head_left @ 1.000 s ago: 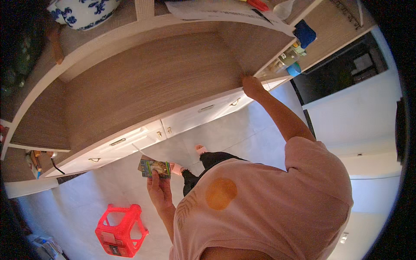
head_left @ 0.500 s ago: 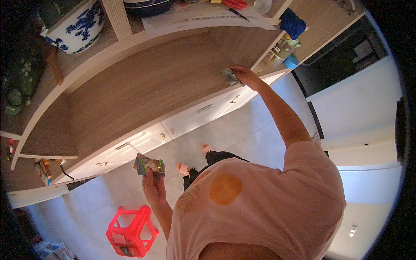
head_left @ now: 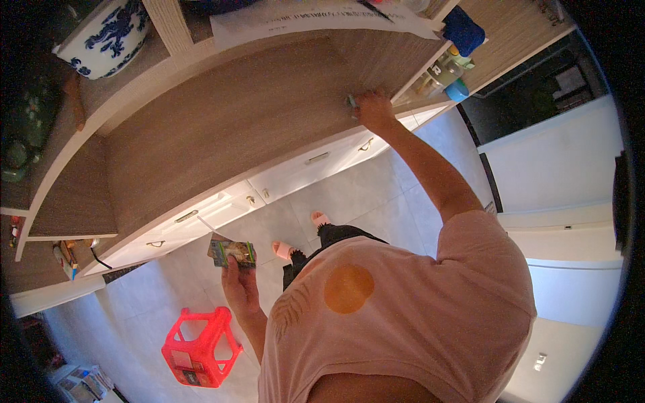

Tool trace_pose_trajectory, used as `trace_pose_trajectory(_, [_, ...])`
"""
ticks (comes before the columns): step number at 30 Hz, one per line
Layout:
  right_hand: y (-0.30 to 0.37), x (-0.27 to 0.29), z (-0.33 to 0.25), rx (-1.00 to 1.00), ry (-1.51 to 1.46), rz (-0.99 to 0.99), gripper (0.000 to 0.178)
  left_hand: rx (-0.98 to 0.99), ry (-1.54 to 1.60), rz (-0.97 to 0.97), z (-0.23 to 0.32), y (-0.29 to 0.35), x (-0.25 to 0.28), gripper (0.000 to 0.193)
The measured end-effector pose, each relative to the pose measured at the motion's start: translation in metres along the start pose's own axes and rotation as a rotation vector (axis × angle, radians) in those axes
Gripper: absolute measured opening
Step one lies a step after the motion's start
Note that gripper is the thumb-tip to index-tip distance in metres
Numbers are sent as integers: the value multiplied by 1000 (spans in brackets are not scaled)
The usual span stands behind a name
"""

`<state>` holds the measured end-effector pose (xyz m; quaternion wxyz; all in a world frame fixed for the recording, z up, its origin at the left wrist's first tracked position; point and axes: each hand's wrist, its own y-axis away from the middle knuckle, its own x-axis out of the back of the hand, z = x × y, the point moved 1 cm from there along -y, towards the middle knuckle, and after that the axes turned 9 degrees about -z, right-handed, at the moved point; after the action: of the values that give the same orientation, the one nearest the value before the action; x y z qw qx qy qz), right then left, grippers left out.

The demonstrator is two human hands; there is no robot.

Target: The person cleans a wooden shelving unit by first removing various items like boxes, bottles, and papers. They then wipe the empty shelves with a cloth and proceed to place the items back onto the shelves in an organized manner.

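Note:
My right hand (head_left: 373, 111) reaches into the long wooden shelf compartment (head_left: 222, 114), near its right-hand end. Its fingers are bent over a crumpled pale grey-green cloth (head_left: 352, 105), pressed on the shelf board and mostly hidden by the hand. Lower down, in front of the cabinet, my left hand (head_left: 242, 289) grips a small stack of flat printed packets (head_left: 236, 254) with a picture and green edges. A thin white strip sticks out beyond them toward the drawers; what it belongs to cannot be made out.
A blue-and-white pot (head_left: 111, 40) stands upper left, beside a dark green ornament (head_left: 23, 151). Paper (head_left: 322, 21) overhangs the upper shelf edge. Jars (head_left: 443, 72) fill the right-hand shelf. White drawers (head_left: 295, 168) lie below; a red plastic stool (head_left: 201, 346) stands on the floor.
My right hand has moved slightly left and deeper into the compartment, now covering most of the cloth. My left hand still holds the packets in nearly the same place. The view has shifted slightly.

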<state>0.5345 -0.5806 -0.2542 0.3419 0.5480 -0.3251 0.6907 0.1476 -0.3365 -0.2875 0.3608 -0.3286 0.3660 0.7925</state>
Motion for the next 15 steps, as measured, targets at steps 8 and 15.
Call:
trace_pose_trajectory(8, [-2,-1,24,147,-573,-256,32,43,0,-18,-4,-10,8,36])
trace_pose_trajectory(15, [-2,-65,46,11,219,-175,26,63,59,-66,-4,-17,-1,37])
